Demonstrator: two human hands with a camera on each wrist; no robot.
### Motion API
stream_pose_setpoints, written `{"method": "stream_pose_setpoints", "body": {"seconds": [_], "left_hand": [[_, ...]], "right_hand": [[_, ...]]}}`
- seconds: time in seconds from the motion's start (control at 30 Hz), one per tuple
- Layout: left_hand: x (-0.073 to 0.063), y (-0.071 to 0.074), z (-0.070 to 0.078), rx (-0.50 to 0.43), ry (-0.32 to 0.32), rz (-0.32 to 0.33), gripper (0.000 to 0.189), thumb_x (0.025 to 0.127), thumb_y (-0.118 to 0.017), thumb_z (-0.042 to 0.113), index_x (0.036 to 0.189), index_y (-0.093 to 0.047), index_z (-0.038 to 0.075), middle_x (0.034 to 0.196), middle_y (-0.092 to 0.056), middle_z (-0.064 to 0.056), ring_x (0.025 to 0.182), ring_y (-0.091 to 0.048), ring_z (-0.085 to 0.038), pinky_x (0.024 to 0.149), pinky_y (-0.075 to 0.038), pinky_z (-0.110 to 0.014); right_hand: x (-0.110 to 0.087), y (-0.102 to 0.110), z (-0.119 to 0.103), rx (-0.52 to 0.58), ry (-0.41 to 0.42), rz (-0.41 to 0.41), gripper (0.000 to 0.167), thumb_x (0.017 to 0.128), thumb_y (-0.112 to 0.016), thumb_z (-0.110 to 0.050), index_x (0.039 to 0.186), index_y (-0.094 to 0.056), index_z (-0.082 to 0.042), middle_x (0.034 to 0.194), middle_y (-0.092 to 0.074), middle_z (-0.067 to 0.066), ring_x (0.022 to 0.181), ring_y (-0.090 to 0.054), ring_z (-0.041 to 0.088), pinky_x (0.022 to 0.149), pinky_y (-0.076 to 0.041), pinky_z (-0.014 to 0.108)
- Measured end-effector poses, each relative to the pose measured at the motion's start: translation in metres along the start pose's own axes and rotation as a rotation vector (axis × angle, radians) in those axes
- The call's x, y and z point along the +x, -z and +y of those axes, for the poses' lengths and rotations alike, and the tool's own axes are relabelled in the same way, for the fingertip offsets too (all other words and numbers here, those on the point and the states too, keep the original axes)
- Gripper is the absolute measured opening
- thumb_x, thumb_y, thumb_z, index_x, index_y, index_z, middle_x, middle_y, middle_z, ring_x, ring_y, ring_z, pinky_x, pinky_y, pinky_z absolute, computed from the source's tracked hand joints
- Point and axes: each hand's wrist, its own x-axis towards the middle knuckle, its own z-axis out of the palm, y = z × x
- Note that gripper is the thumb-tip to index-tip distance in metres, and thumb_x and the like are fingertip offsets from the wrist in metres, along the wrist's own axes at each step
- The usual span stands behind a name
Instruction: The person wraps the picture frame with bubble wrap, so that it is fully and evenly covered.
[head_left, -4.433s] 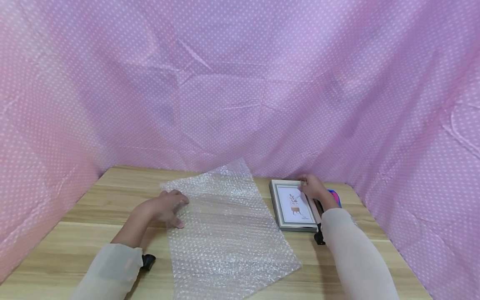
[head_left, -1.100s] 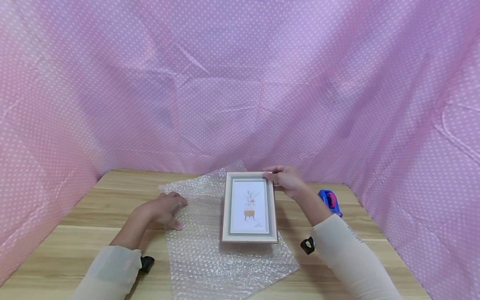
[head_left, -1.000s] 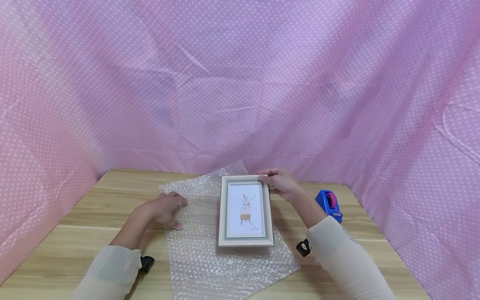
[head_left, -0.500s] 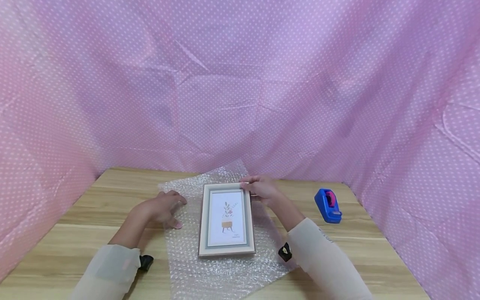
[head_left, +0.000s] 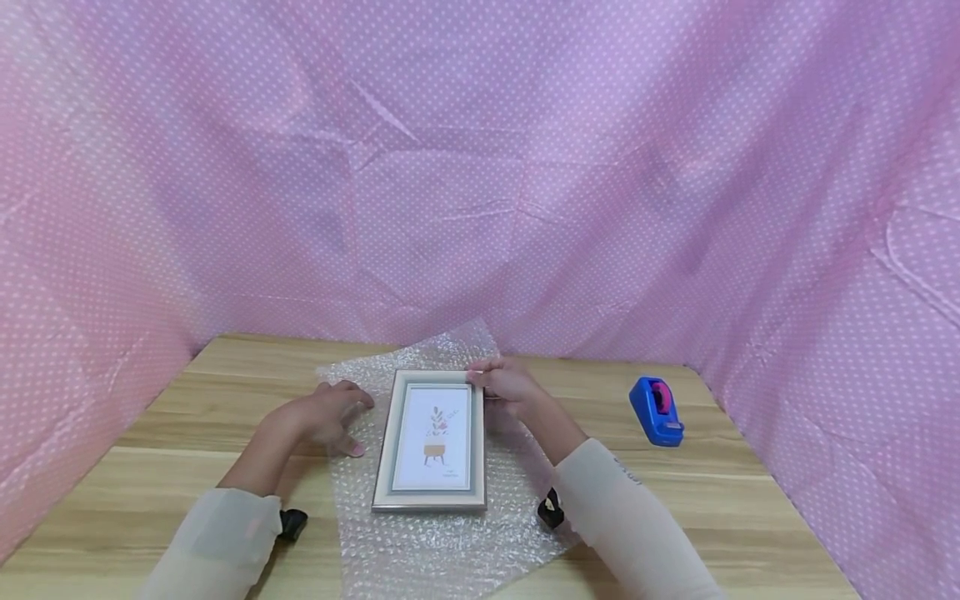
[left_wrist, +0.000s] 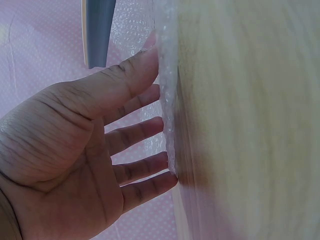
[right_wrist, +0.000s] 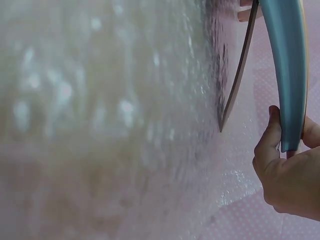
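My right hand (head_left: 512, 387) pinches the upper right corner of a picture frame (head_left: 384, 467), a cream one showing a potted plant print. The frame lies over a sheet of bubble wrap (head_left: 450, 554). In the right wrist view, the frame's blue-grey side (right_wrist: 286, 70) is raised from the wrap, and a thin brown stand leg (right_wrist: 241, 70) sticks out from its back. My left hand (head_left: 322, 419) rests on the wrap's left edge with fingers spread. Seen from the left wrist, its fingertips (left_wrist: 159, 125) press on the wrap's bubbly surface.
A blue tape dispenser (head_left: 656, 412) with a pink core stands at the right on the wooden table (head_left: 180, 425). Pink dotted cloth (head_left: 450, 208) hangs behind and along both sides of the table.
My right hand has lifted the picture frame from beside the tape dispenser, carried it left over the bubble wrap and lowered it. My left hand has stayed on the wrap's edge.
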Motion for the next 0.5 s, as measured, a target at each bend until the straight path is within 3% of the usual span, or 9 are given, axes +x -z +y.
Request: {"method": "stream_pose_setpoints", "body": {"seconds": [0.23,0.5], "left_hand": [[0.0011,0.0021,-0.0010,-0.012,0.004,0.004,0.075,0.070,-0.093,0.034,0.135,-0.063,0.012,0.148,-0.046,-0.018,0.131,-0.040,-0.047,0.099,-0.044,-0.072],[0.0018,0.0042,-0.0023,-0.011,0.011,-0.004,0.076,0.068,-0.093,0.035,0.134,-0.063,0.013,0.147,-0.047,-0.018,0.131,-0.040,-0.047,0.098,-0.045,-0.072]], "right_hand": [[0.0018,-0.0019,0.0024,-0.017,-0.014,0.003,0.029,0.099,-0.065,-0.006,0.125,-0.066,0.006,0.105,-0.075,0.015,0.084,-0.073,0.018,0.081,-0.061,0.035],[0.0054,-0.0026,0.0084,0.001,-0.031,0.026,0.026,0.098,-0.065,-0.003,0.122,-0.066,0.008,0.094,-0.075,0.008,0.076,-0.070,0.015,0.072,-0.060,0.031]]}}
